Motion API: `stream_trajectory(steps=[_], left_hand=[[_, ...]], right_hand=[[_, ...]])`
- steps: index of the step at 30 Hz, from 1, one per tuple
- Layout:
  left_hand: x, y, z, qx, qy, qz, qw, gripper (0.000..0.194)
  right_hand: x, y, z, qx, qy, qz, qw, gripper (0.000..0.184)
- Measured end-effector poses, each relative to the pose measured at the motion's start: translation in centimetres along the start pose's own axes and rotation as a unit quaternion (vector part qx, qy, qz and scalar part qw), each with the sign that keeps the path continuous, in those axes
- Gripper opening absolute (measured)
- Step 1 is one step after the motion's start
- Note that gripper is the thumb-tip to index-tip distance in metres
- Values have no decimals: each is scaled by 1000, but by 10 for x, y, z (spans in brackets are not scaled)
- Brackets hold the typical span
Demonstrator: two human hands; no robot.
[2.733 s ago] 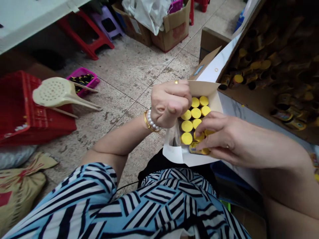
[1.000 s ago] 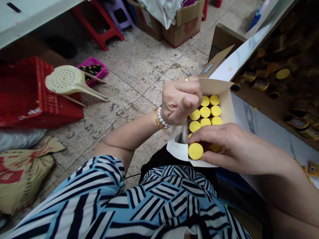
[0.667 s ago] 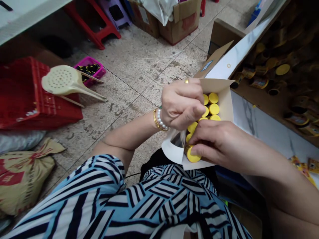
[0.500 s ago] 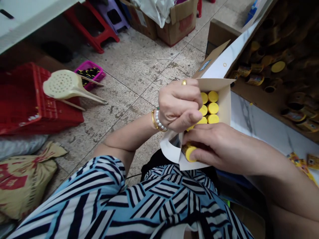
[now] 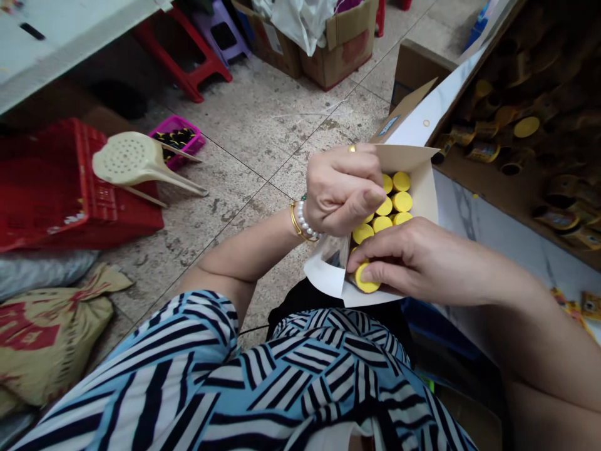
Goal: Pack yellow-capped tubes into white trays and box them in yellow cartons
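Note:
A white open cardboard box (image 5: 417,164) holds several small jars with round yellow lids (image 5: 401,202), set upright in rows. In its near corner, my right hand (image 5: 417,260) has its fingers closed around one yellow-lidded jar (image 5: 367,279), the thumb against the lid. Curled into a fist, my left hand (image 5: 345,191) is over the box's left side and covers some of the lids. Its fingertips are hidden, so what it grips does not show. A white flap with a clear window (image 5: 328,272) sticks out below the left wrist.
To the right, a big brown carton (image 5: 462,163) of loose yellow-lidded jars rests on a marbled white tabletop (image 5: 462,210). On the left are a red crate (image 5: 117,219), a cream plastic stool (image 5: 129,156), a pink basket (image 5: 188,147) and a tied sack (image 5: 61,332).
My right hand and the jar it holds have moved slightly up, and the lid now faces up more. More lids show between my hands. The view has shifted a little.

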State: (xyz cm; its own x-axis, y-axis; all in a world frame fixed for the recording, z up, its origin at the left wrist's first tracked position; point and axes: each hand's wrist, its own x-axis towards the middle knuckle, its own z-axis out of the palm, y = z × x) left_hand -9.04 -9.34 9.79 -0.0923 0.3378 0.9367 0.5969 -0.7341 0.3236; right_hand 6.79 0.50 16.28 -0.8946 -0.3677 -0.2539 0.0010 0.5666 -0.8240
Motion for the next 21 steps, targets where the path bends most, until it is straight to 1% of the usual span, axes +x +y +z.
stream_trajectory(steps=[3,4,5,8,10,12,15,16,18,21], left_hand=[[1,1,2,-2,33,-47,998,57],[1,1,2,-2,37,-55,998,57],[1,2,2,-1,35,-52,998,57],[0,2,2,4,6,-24,1000,52],[-2,2,1,1,10,-24,1000,53],[-3,2,2,-4,32,-47,998,54],[-5,3,5,-4,42,-47,998,52],[-6,4,6,-3,36,-43,998,51],[-7,4,9,-1,32,-33,999,50],[-7,2,11,-17,55,-36,998,56]], right_hand=[[-1,0,-3,10,-39,-13,999,20],[-2,-1,-4,6,-46,-14,999,21],[-3,-3,-3,-6,-40,-11,999,21],[-4,-11,3,-70,34,22,997,16],[-3,-15,8,-100,78,54,990,13],[0,-18,11,-99,97,89,986,11],[5,-18,12,-97,120,136,979,18],[6,-19,12,-104,122,143,977,23],[8,-20,12,-122,106,146,976,30],[5,-16,6,-115,79,125,982,28]])
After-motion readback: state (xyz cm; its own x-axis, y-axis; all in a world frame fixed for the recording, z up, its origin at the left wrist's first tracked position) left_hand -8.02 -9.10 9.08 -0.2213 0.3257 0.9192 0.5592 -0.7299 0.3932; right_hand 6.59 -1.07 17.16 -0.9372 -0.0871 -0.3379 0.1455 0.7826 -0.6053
